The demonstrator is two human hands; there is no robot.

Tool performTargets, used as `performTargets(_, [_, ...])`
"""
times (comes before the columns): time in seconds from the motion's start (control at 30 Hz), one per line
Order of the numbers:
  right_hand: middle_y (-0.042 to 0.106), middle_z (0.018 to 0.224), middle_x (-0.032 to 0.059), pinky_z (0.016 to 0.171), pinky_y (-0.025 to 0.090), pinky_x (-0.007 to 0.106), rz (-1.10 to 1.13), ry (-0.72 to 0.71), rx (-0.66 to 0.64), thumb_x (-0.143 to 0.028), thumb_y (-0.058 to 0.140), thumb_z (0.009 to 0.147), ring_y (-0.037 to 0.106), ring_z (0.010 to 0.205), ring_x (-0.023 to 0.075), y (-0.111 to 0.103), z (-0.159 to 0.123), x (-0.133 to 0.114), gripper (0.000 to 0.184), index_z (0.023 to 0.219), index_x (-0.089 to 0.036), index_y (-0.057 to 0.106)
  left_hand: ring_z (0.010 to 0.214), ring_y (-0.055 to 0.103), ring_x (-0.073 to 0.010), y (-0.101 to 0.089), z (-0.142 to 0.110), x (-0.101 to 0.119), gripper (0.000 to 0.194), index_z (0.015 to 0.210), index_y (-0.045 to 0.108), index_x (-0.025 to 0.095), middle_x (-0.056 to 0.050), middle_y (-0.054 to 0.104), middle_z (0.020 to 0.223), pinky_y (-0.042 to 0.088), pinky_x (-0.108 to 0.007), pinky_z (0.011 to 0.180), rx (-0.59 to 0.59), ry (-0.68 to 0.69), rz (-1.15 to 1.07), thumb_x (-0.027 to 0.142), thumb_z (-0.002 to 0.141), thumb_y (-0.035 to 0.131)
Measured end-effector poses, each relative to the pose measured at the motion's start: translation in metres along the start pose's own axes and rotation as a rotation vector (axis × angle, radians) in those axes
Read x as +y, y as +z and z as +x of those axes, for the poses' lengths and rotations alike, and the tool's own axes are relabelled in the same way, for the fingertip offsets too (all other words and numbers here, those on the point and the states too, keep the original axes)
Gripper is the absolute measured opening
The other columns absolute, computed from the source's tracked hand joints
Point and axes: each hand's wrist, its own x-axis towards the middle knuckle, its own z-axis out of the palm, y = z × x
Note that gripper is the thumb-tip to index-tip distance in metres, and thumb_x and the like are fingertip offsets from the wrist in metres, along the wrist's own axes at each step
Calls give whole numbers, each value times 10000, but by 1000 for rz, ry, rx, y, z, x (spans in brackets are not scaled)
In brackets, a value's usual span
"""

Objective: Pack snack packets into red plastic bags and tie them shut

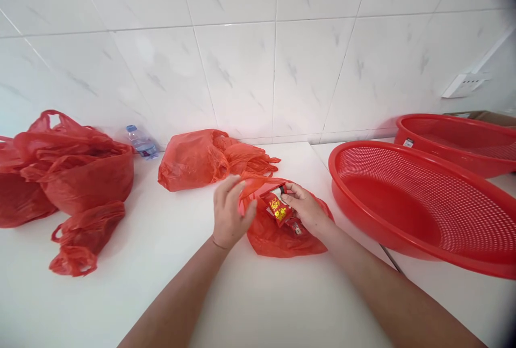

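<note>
- right hand (305,209) is pinching 1 red-gold foil packet (277,207) by its edge;
- left hand (230,218) is hanging open by the thin red plastic bag (274,243); steadying its rim would be helping

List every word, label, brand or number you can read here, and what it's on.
Nothing reads clearly enough to quote.
Red packet in the right hand: large gold characters, too blurred.
Smaller packet in the open bag: print too small.
Bottle: label too blurred.
Rear basket: white sticker, too small.
</note>
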Motion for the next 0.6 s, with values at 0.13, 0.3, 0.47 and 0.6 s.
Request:
performTargets(0.13, [627,911,-28,708,482,247,-76,-103,-2,-355,574,795,602,821,128,0,-2,-6,159,905,-246,535,1282,407,-284,7,-4,21,597,1360,356,214,-159,433,1373,397,-481,993,-279,64,-129,231,814,598])
performTargets(0.3, [631,890,-11,711,479,259,-218,-192,-120,-324,557,808,590,793,127,0,-5,-9,151,911,-217,583,1188,502,-292,16,-8,24,707,1423,318,290,-101,542,1299,386,-447,983,-500,-388,-443,272,790,633])
performTargets(0.47, [641,996,20,803,483,301,-262,-219,-29,-376,543,828,605,900,150,-10,-5,-13,254,1026,-222,581,1020,578,-257,17,-12,10,603,1295,515,314,-49,638,1119,381,-404,965,-404,-646,-524,220,725,686])
performTargets(0.6, [636,1082,11,842,480,334,-497,-170,-165,-349,605,781,598,979,179,-23,-8,-20,264,1030,-261,614,1041,565,-243,17,-11,5,389,1115,631,284,-35,646,1103,379,-378,953,-321,-669,-487,190,739,656])
